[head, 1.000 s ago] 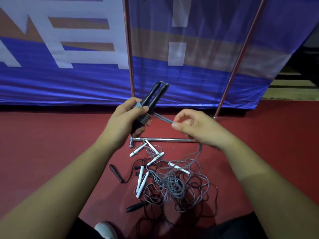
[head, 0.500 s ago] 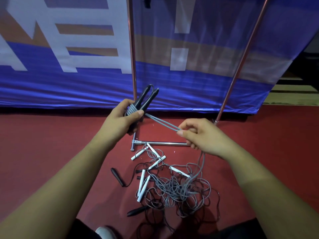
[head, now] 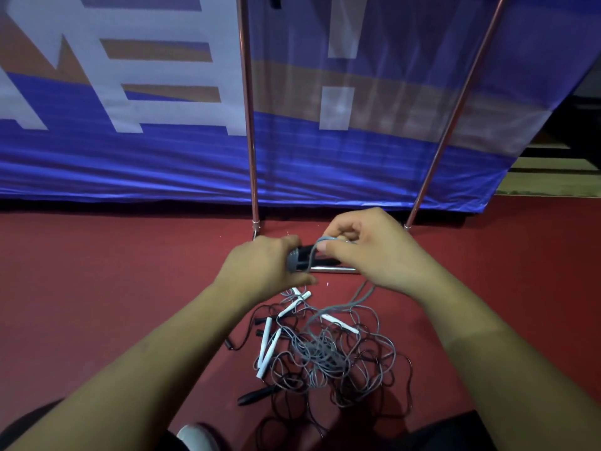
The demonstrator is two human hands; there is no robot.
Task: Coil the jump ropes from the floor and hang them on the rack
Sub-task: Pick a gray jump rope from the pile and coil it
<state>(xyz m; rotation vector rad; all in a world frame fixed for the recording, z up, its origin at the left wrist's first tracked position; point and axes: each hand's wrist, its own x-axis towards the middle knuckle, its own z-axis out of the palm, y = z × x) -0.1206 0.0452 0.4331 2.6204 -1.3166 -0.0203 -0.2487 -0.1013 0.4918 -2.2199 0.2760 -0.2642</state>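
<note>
Here, left hand [head: 260, 268] clenched black handles [head: 307, 255] w/ grey cord wound on; right hand [head: 367, 252] pinched that cord [head: 357, 297]. Risk: cord snagging the floor tangle [head: 328, 353], dragging other ropes, loosening wraps.

Tangled ropes [head: 325, 349] below hands, rack poles [head: 248, 125] ahead, bare floor [head: 97, 288] either side
</note>
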